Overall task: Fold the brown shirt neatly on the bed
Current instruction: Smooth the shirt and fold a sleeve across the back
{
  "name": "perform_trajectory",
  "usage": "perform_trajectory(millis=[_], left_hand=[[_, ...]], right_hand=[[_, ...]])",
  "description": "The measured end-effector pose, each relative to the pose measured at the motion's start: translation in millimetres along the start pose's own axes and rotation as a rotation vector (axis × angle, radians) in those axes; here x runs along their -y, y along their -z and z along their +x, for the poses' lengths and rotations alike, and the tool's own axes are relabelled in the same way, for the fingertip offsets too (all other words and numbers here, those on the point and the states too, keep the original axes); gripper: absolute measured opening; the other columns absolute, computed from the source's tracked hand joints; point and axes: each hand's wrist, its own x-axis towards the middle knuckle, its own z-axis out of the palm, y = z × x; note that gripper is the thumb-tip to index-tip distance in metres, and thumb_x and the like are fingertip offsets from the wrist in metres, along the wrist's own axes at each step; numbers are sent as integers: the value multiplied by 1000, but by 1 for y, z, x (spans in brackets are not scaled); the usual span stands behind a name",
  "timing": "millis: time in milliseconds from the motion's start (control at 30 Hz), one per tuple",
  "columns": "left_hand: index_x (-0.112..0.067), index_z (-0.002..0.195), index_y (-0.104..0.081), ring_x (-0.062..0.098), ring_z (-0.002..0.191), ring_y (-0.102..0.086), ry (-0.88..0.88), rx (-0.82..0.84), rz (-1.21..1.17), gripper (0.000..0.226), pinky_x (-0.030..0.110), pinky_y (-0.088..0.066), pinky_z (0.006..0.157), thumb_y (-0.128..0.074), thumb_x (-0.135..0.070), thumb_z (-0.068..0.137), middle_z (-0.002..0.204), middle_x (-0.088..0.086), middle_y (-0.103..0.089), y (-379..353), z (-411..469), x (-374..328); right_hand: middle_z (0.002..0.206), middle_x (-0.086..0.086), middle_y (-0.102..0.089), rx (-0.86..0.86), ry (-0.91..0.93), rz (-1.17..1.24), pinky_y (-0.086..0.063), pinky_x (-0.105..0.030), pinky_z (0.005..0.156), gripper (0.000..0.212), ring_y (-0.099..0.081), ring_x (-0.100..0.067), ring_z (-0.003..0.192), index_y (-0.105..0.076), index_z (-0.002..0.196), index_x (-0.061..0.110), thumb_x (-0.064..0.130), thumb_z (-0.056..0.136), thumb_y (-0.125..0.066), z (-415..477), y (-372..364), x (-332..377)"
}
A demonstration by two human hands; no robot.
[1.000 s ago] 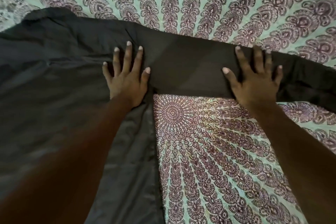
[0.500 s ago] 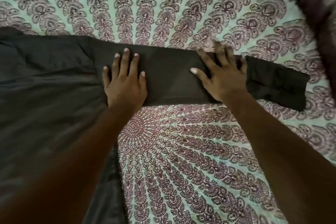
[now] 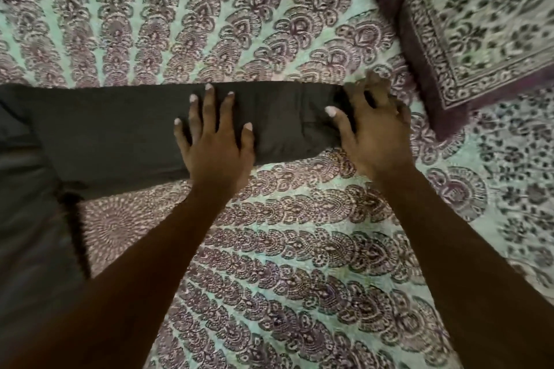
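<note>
The brown shirt lay on the bed, its body spread at the person's left and one sleeve stretched out flat across the patterned bedspread, its long axis running left to right. The left hand pressed flat on the sleeve past its middle, fingers spread, grasping nothing. The right hand sat at the sleeve's far end, on the cuff; its fingers were curled over the edge of the cloth, but whether they pinched the fabric or only pressed on it could not be told. A printed pillow lay just beyond that hand, at the upper right.

The cuff end therefore lay under the right hand, and the shirt's body lay well to the left of both hands, so the coming fold would probably carry the sleeve leftward along its own axis, with the right hand as the nearer one to lift it.

Compared with a second ago, both hands had travelled outward along the sleeve, away from the shoulder, and the right had reached the cuff, which half a second ago showed beyond it.
</note>
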Motion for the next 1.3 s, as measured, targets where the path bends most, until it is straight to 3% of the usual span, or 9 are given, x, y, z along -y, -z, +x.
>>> perform_trajectory(millis=[200,400,500,633,767,867,967,1133,1300], left_hand=[[-30,158,-30,27,159,-10,78,-51,31,59,61,-10,125,-37,-50,103,173,-2,-13,-4,-4,-17],[-31,158,-29,26,160,-9,87,-61,30,59,61,-10,125,-37,-49,102,173,-4,-12,-5,-5,-19],[-32,158,-28,26,160,-9,89,-60,33,60,61,-10,125,-38,-49,102,173,-4,-12,-5,-5,-19],[-31,158,-28,27,159,-10,93,-66,42,59,61,-11,124,-38,-49,102,173,-3,-12,-5,-5,-19],[-31,159,-27,27,159,-9,95,-58,62,61,61,-11,125,-37,-50,102,173,-2,-11,-6,-5,-19],[-32,159,-27,27,159,-9,89,-57,66,61,60,-11,125,-37,-50,102,173,-2,-11,-7,-4,-18],[-32,160,-26,27,159,-10,82,-53,74,63,60,-11,124,-38,-50,101,173,-2,-11,-8,-4,-17],[-33,161,-22,28,160,-8,86,-32,71,63,61,-12,124,-35,-52,102,173,-2,-9,-6,-3,-16],[-34,161,-18,28,160,-6,88,-21,78,64,62,-11,124,-30,-56,103,173,-2,-7,-6,-1,-16]], right_hand=[[140,-21,-51,-119,-466,180,-44,-56,104,67,-47,-41,131,-51,136,8,54,91,-69,-23,6,-27],[86,-3,-71,-227,-544,621,-51,-24,73,23,-65,-16,78,-73,101,11,15,82,-84,-2,22,-28],[98,-9,-73,-302,-474,529,-53,-24,80,11,-68,-17,88,-72,100,10,10,89,-72,1,16,-32],[124,-14,-60,-136,-411,309,-46,-25,90,22,-58,-20,103,-65,112,5,6,90,-67,-1,21,-32],[136,-20,-53,-246,-295,-52,-46,-49,99,55,-51,-39,127,-55,132,9,12,79,-70,-9,28,-10],[135,-23,-56,-295,23,-36,-50,-51,96,55,-55,-40,124,-56,135,5,17,84,-69,-1,15,24],[157,-16,-42,-25,299,46,-38,-55,111,56,-39,-35,146,-46,151,15,43,102,-48,9,-11,57],[173,0,-11,71,197,-123,-12,-66,123,65,-12,-32,159,-18,159,52,77,99,-21,2,-28,10],[172,-11,-13,55,-67,-161,-15,-73,118,75,-10,-46,156,-18,160,47,83,95,-17,-5,-10,-23]])
